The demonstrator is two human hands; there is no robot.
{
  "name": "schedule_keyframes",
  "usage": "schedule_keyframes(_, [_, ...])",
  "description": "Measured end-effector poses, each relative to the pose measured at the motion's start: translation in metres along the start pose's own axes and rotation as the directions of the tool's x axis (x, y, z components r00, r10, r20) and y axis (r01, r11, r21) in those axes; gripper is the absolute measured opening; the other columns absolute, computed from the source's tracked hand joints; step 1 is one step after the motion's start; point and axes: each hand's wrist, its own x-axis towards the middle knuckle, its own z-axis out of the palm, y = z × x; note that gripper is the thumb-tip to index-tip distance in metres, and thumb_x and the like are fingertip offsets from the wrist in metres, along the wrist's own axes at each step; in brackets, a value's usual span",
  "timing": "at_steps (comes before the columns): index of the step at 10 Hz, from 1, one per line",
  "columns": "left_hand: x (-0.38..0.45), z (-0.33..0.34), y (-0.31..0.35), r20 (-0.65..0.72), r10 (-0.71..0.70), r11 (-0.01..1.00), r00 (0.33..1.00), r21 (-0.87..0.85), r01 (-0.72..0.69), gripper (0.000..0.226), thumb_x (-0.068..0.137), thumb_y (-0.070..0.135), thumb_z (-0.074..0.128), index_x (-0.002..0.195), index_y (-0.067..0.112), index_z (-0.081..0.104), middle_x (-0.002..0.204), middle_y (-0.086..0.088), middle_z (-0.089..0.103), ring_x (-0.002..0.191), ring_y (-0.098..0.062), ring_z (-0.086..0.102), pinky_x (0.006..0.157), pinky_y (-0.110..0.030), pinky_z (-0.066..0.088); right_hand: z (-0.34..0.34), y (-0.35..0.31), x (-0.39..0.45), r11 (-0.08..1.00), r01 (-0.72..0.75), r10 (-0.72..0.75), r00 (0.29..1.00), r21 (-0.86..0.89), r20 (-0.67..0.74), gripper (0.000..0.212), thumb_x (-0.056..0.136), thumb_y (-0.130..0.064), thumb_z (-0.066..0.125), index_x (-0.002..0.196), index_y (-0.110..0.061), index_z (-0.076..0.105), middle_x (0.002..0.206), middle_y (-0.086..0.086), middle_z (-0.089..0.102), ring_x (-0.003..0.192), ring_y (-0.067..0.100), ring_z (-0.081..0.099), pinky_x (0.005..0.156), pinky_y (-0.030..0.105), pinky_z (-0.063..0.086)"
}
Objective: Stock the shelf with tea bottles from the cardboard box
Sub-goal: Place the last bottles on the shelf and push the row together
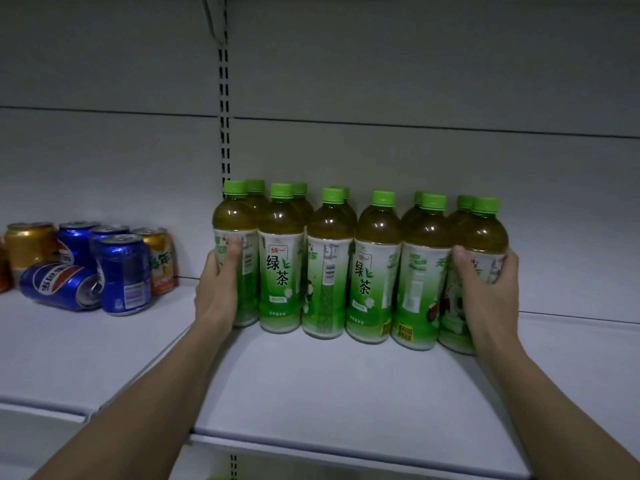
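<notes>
- Grey metal shelf with a plain grey back panel and a slotted upright running up behind it, pretty dim lighting overall.
- Tea bottles stand upright on the shelf in a tight bunch, front row of six with more green caps poking up behind, so it looks like two rows deep. Green caps, brownish tea, green and white labels.
- Left hand is on the leftmost bottle, thumb lying across the label front and the fingers curled round the outer side where they can't be seen.
- Right hand does the same on the rightmost bottle, thumb on the front, fingertips showing round the far right side. Both forearms reach in from the bottom corners.
- Off to the left, well apart from the bottles, sits a cluster of drink cans: blue ones and orange ones, mostly upright, with one blue can lying on its side in front.
</notes>
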Motion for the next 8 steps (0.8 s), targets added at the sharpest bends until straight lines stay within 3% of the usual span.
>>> schedule_keyframes(3, [0.001,0.003,-0.003,0.001,0.086,0.996,0.996,0.034,-0.086,0.069,0.080,0.075,0.046,0.131,0.029,0.041,0.113,0.008,0.055,0.108,-0.022,0.055,0.104,-0.052,0.041,-0.003,0.003,-0.001,0.999,0.001,0.000,1.000,-0.038,0.013,0.062,0.077,-0.065,0.063,0.129,-0.044,0.036,0.106,-0.020,0.060,0.105,0.019,0.061,0.098,0.053,0.048])
schedule_keyframes(4, [-0.007,0.001,0.001,0.020,0.093,0.986,0.995,0.135,-0.095,0.073,0.084,0.074,0.036,0.139,0.028,0.033,0.126,0.001,0.058,0.115,-0.026,0.056,0.101,-0.048,0.042,-0.003,0.001,-0.004,0.998,-0.007,0.009,1.000,-0.060,0.025,0.063,0.078,-0.065,0.061,0.131,-0.045,0.034,0.107,-0.018,0.061,0.104,0.019,0.061,0.098,0.052,0.048])
schedule_keyframes(5, [-0.015,-0.016,0.009,0.124,0.000,0.901,0.992,0.429,-0.054,0.094,0.073,0.089,0.014,0.146,0.030,0.017,0.144,-0.004,0.050,0.124,-0.035,0.053,0.105,-0.054,0.038,-0.012,-0.008,-0.012,0.992,-0.028,0.039,0.995,-0.124,0.093,0.068,0.082,-0.061,0.060,0.137,-0.043,0.025,0.121,-0.009,0.058,0.108,0.021,0.060,0.100,0.054,0.046])
schedule_keyframes(6, [-0.012,-0.032,0.008,0.198,-0.126,0.783,0.972,0.621,-0.025,0.130,0.047,0.101,-0.005,0.150,0.024,0.011,0.150,-0.013,0.042,0.130,-0.039,0.047,0.107,-0.058,0.035,-0.031,-0.017,-0.024,0.972,-0.060,0.086,0.990,-0.229,0.108,0.083,0.081,-0.060,0.061,0.146,-0.038,0.014,0.148,0.002,0.043,0.130,0.030,0.049,0.105,0.057,0.040])
schedule_keyframes(7, [-0.020,-0.041,0.015,0.201,-0.181,0.685,0.963,0.728,-0.023,0.139,0.042,0.100,-0.011,0.149,0.017,0.023,0.147,-0.017,0.044,0.131,-0.040,0.045,0.107,-0.058,0.035,-0.049,-0.028,-0.035,0.946,-0.043,0.064,0.996,-0.321,0.054,0.083,0.084,-0.058,0.059,0.149,-0.030,0.015,0.156,0.006,0.032,0.139,0.032,0.037,0.108,0.057,0.037])
schedule_keyframes(8, [-0.046,-0.037,0.026,0.234,-0.084,0.663,0.969,0.739,-0.121,0.131,0.048,0.099,-0.008,0.140,0.019,0.040,0.138,-0.014,0.053,0.125,-0.036,0.050,0.103,-0.056,0.040,-0.059,-0.052,-0.049,0.927,0.041,-0.023,0.998,-0.373,0.052,0.073,0.088,-0.051,0.058,0.147,-0.023,0.025,0.151,0.009,0.036,0.136,0.031,0.039,0.106,0.054,0.039])
